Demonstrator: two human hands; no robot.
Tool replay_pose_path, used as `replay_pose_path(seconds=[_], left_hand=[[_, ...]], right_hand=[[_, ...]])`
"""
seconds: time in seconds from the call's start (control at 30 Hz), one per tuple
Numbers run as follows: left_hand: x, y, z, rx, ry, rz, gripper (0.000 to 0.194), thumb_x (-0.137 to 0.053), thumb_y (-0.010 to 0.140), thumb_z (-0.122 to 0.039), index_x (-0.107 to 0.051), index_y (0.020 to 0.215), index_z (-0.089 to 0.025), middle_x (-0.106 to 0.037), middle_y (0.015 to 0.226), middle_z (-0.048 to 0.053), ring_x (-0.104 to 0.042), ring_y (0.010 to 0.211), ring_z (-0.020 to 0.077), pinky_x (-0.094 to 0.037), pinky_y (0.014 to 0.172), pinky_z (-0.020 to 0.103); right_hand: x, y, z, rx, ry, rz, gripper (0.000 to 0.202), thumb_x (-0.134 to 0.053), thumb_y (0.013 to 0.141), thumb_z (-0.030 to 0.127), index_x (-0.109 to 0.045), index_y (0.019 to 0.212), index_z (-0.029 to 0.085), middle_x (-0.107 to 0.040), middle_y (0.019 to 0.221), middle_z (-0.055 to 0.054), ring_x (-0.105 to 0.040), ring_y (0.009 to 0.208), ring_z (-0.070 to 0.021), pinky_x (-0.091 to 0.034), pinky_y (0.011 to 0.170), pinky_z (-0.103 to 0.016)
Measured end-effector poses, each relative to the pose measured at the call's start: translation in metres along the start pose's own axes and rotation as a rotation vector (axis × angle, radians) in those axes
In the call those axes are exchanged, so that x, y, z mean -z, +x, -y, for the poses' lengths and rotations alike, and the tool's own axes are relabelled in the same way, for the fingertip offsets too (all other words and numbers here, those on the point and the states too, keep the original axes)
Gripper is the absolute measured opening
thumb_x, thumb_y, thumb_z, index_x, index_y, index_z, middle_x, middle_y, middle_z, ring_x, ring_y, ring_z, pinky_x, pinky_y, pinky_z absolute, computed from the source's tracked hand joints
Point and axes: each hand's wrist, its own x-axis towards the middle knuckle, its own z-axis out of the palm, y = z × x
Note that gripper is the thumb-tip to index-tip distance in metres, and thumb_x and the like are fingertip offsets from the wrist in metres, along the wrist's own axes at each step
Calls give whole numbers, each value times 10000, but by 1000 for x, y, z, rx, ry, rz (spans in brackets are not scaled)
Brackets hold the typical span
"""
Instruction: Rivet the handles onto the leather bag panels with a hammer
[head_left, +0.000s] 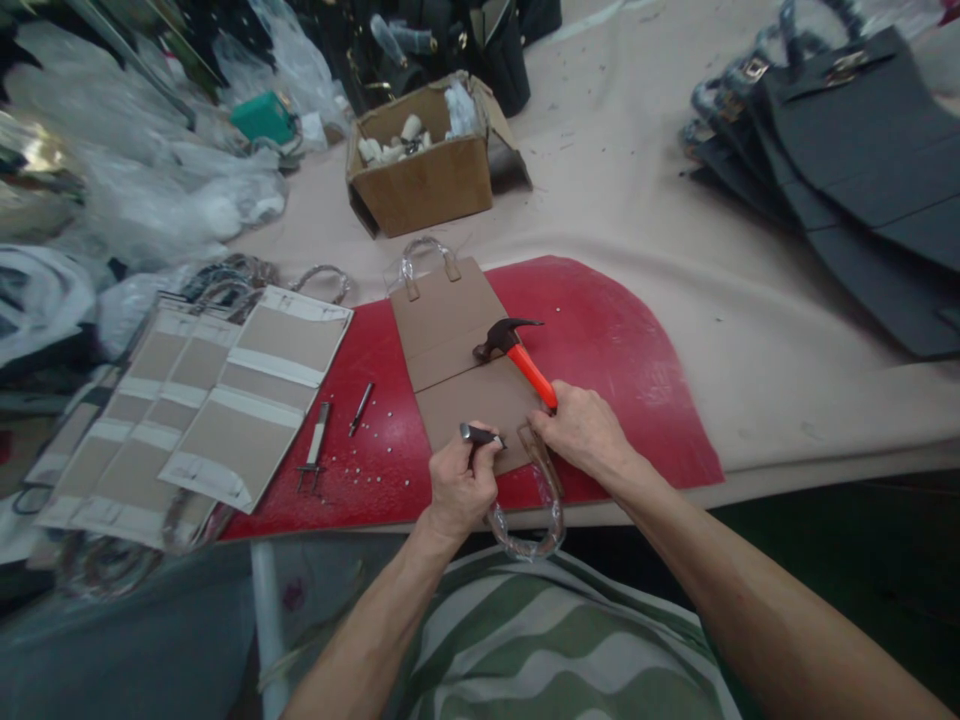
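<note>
A tan bag panel (442,320) lies on a red mat (615,350), with a plastic-wrapped handle at its far end and another handle (529,545) at its near end. My left hand (463,480) is closed around a short dark metal punch (480,435), held at a slant over the panel's near part. In my right hand (585,430) is a claw hammer (517,355) with an orange grip, its head above the middle of the panel. The fingers of that hand are beside the near handle's tab; whether they touch it I cannot tell.
Left of the panel lie a two-pronged tool (316,445), a thin metal rod (361,408) and several small pale bits. Tan panels with white strips (255,395) overlap at the left. Behind stands a cardboard box (424,185); dark bag pieces (862,170) are stacked at right.
</note>
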Motion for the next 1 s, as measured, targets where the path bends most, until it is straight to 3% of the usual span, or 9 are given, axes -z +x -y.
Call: replay_pose_path(seconds=[0.13,0.33,0.53,0.67,0.83,1.0], left_hand=[[-2,0,1,-20,8,-8,104,-541,886,-165,-619,954,-171,-722,846,46,-698,748,137,-553,708,219],[-2,-3,6,-184,74,23,128,-530,900,-155,-582,1014,-178,-715,895,58,-695,789,146,-551,733,229],[-3,-4,6,-138,82,64,84,-522,912,-183,-565,983,-190,-704,851,46,-683,728,151,-536,676,234],[-3,-4,7,-114,79,77,74,-513,913,-191,-564,966,-192,-696,833,50,-679,736,162,-532,678,247],[-6,-3,5,-94,59,94,84,-503,914,-206,-568,966,-192,-692,834,58,-676,751,173,-531,688,261],[-7,-3,7,-96,71,70,102,-496,901,-189,-581,958,-193,-691,824,55,-675,731,167,-528,676,257]], right_hand=[[-3,1,-1,2,1,-14,215,-540,787,350,-619,908,191,-680,752,-82,-640,696,-246,-312,551,-300],[-4,1,-2,16,28,-40,204,-544,781,344,-610,894,187,-658,737,-74,-606,673,-223,-280,545,-293],[0,-1,-7,64,255,-22,230,-494,850,373,-543,729,184,-578,663,-33,-520,614,-160,-289,548,-271],[31,-17,-5,147,311,-45,360,-348,943,419,-433,659,213,-500,593,14,-462,540,-122,-284,512,-248],[85,-72,-2,384,232,-258,330,-342,971,440,-365,710,240,-393,503,62,-353,415,-114,-221,468,-264],[95,-108,-12,590,-102,-274,299,-331,996,370,-413,743,234,-510,526,25,-408,390,-129,-190,451,-285]])
